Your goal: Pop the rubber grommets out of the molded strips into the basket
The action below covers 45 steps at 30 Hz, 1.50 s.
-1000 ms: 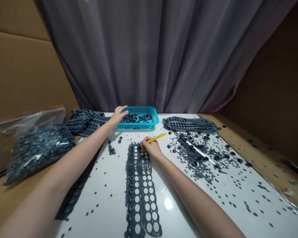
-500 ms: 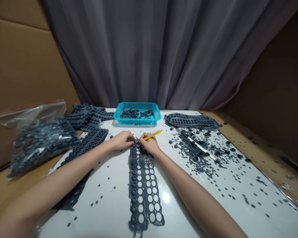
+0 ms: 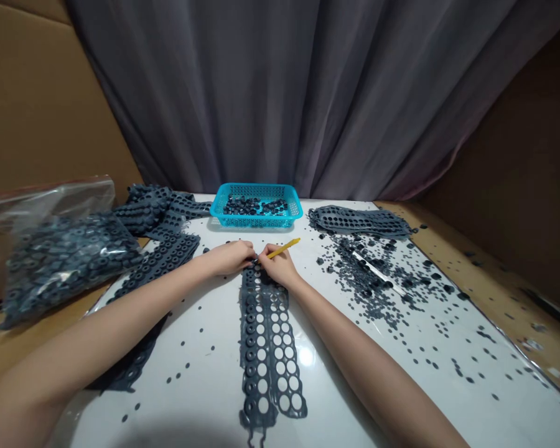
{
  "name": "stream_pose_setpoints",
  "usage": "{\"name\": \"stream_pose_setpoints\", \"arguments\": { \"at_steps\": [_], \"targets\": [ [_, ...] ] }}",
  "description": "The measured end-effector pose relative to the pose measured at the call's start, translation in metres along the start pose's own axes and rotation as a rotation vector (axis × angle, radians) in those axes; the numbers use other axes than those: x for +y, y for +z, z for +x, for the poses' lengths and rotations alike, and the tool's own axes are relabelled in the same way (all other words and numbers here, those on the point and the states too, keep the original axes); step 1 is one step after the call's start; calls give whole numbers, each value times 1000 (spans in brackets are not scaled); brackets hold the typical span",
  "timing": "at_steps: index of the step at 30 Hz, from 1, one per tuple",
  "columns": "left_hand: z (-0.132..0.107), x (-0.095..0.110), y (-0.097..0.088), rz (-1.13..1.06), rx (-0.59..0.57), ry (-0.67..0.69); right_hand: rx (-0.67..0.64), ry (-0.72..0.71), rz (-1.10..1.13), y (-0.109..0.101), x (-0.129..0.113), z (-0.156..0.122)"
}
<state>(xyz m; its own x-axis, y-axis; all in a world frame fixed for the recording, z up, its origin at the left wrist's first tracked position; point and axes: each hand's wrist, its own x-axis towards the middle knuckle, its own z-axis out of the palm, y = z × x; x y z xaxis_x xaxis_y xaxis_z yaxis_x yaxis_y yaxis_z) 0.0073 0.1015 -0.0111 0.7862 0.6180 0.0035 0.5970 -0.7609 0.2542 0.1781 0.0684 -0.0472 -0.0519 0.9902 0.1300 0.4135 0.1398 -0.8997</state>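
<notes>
Atop gray rubber strip (image 3: 251, 336), 2 hands (image 3: 231, 258) meet, R w/ yellow stick (image 3: 284, 248).

Blue plastic basket (image 3: 256, 223) stands beyond the left hand (image 3: 231, 258).

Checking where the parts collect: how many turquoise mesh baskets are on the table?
1: the turquoise mesh basket sits at the far edge of the white table, holding dark rings.
</notes>
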Motion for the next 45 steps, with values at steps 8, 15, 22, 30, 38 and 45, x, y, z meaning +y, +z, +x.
{"name": "stream_pose_setpoints", "arguments": {
  "at_steps": [8,15,22,30,38,45],
  "targets": [
    [-1,4,18,-6,90,-74,8,18,-4,-1,-2,-1],
    [-4,-19,0,-112,317,-312,20,26,49,-1,1,-4],
    [-12,6,-7,-221,163,-144,-15,14,114,-7,-1,-9],
    [-5,15,-10,-63,-11,3,-33,-31,72,-3,0,-10],
    [-7,18,11,20,18,-25,3,-34,-5,1,1,-9],
    [-19,5,12,-86,275,-250,12,-18,0,1,0,-10]
  ]
}}
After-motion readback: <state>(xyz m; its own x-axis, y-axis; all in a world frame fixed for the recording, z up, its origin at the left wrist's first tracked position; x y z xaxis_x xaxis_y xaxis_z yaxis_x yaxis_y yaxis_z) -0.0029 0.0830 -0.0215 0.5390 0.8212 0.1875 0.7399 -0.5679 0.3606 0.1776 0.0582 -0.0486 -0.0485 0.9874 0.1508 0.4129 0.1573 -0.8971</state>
